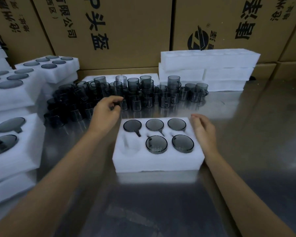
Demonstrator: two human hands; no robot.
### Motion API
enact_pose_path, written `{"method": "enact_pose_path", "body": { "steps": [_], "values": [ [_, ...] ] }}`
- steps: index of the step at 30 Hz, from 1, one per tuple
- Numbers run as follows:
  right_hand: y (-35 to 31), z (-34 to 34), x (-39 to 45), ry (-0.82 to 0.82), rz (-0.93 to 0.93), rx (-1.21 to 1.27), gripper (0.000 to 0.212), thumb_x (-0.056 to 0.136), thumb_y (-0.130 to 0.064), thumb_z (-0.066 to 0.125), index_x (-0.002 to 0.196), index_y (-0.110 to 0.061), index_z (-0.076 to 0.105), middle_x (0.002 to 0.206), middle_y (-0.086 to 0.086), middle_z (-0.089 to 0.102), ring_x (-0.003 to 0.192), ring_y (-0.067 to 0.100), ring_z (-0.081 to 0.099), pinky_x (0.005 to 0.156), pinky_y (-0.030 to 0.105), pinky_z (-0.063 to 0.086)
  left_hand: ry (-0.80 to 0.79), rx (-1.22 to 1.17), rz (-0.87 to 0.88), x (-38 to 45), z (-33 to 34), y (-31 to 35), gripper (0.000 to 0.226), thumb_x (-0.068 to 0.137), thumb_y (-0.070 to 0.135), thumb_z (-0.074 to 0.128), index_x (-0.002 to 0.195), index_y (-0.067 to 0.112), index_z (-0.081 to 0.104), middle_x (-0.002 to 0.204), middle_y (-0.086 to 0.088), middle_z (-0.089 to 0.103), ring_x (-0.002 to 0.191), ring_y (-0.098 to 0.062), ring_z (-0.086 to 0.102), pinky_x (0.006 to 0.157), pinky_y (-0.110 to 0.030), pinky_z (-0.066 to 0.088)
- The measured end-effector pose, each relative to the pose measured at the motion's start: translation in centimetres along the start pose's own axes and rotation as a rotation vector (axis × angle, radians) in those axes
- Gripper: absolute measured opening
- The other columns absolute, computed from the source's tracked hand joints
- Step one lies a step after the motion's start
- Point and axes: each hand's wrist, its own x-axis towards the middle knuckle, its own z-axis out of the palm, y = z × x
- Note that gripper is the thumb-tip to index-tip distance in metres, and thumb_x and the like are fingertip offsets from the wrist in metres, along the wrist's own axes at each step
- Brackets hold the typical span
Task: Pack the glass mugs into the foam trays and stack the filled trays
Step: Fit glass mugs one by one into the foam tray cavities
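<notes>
Nearest, foam tray (pixel 158 159) holds five mugs. Right hand (pixel 204 132) rests relaxed against its edge. Left hand (pixel 108 110) pinches a loose mug (pixel 124 104).

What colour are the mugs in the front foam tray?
Smoky grey glass mugs in the white foam tray; head view.

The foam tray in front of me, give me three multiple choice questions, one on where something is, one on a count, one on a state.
1. Where is the empty pocket in the foam tray?
A. front left
B. back right
C. back middle

2. How many mugs sit in the tray?
A. three
B. five
C. six

3. What is the left hand doing?
A. lying flat on the table
B. closing on a loose mug
C. lifting a tray

Answers: 1 A, the empty pocket shows only white foam. 2 B, five dark rims show. 3 B, its fingers curl round a mug in the pile.
</notes>
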Motion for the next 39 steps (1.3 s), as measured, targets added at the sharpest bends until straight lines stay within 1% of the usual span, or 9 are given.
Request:
{"method": "enact_pose_path", "body": {
  "steps": [6,11,15,19,21,26,30,34,39],
  "values": [
    [1.1,1.2,1.8,0.188,0.053,-0.103,0.03,0.089,-0.035,0.042,0.085,-0.018,0.066,0.08,-0.003,0.07,0.083,0.026,0.062,0.072,0.034,0.045,-0.003,0.524,0.001,9.8,-0.2,-1.3,0.04,0.086,0.014,0.061,0.125,0.018,0.064,0.13,-0.015,0.058,0.125,-0.038,0.047,0.106,-0.052,0.039],
    [1.4,1.3,2.7,0.192,0.052,-0.231,0.03,0.09,-0.032,0.043,0.093,-0.021,0.07,0.098,0.007,0.067,0.098,0.03,0.058,0.089,0.04,0.049,-0.148,0.832,0.044,14.0,1.1,-3.0,0.056,0.087,0.024,0.062,0.141,0.014,0.049,0.149,-0.014,0.041,0.142,-0.033,0.028,0.115,-0.051,0.019],
    [1.1,1.1,2.7,0.176,0.045,-0.257,0.03,0.09,-0.029,0.043,0.092,-0.021,0.072,0.098,0.008,0.068,0.106,0.03,0.057,0.094,0.043,0.048,-0.113,0.894,0.065,14.1,2.0,-3.8,0.041,0.09,0.027,0.06,0.13,0.017,0.058,0.139,-0.014,0.05,0.136,-0.034,0.033,0.114,-0.051,0.018],
    [0.9,1.0,2.5,0.166,0.037,-0.259,0.031,0.09,-0.028,0.044,0.092,-0.02,0.074,0.098,0.008,0.069,0.106,0.03,0.057,0.092,0.043,0.049,0.005,0.825,0.132,12.5,2.1,-2.8,0.022,0.093,0.026,0.062,0.114,0.018,0.064,0.123,-0.01,0.061,0.131,-0.033,0.042,0.117,-0.05,0.009],
    [1.0,1.0,2.4,0.148,0.026,-0.256,0.03,0.09,-0.028,0.044,0.091,-0.02,0.074,0.096,0.007,0.069,0.106,0.03,0.058,0.09,0.043,0.05,0.015,0.76,0.213,11.0,2.1,-1.5,0.025,0.093,0.023,0.062,0.117,0.016,0.062,0.122,-0.008,0.061,0.125,-0.032,0.047,0.113,-0.049,0.02],
    [0.7,0.2,2.1,0.047,0.032,-0.127,0.023,0.09,-0.023,0.051,0.093,-0.025,0.074,0.106,0.005,0.071,0.119,0.028,0.055,0.1,0.045,0.047,-0.073,0.305,0.28,5.5,0.8,1.5,0.013,0.093,0.016,0.064,0.104,0.015,0.058,0.107,0.0,0.056,0.099,-0.021,0.053,0.084,-0.035,0.041],
    [-0.5,-0.9,1.7,-0.021,0.05,-0.062,0.011,0.092,-0.024,0.056,0.097,-0.028,0.066,0.121,0.008,0.063,0.128,0.028,0.048,0.108,0.044,0.042,-0.206,0.032,0.289,-0.4,0.1,2.6,0.011,0.092,0.011,0.065,0.097,0.017,0.057,0.117,0.002,0.058,0.1,-0.02,0.058,0.09,-0.032,0.045],
    [-3.5,-1.4,-1.5,-0.195,-0.21,-0.078,0.032,0.092,-0.022,0.062,0.123,-0.032,0.06,0.129,-0.012,0.058,0.126,0.007,0.05,0.097,0.019,0.039,-0.35,-0.071,0.317,-5.0,-0.8,2.4,0.012,0.094,0.013,0.064,0.1,0.023,0.06,0.143,0.018,0.045,0.118,-0.007,0.057,0.1,-0.032,0.047],
    [-5.5,0.3,-7.0,-0.577,-0.426,-0.071,0.064,0.091,-0.026,0.068,0.144,-0.047,0.041,0.134,-0.031,0.051,0.117,-0.028,0.041,0.083,-0.003,0.037,-0.394,-0.093,0.349,-7.6,-2.6,2.7,0.014,0.089,0.012,0.069,0.095,0.024,0.064,0.145,0.022,0.043,0.121,-0.003,0.056,0.102,-0.035,0.049]
  ]
}}
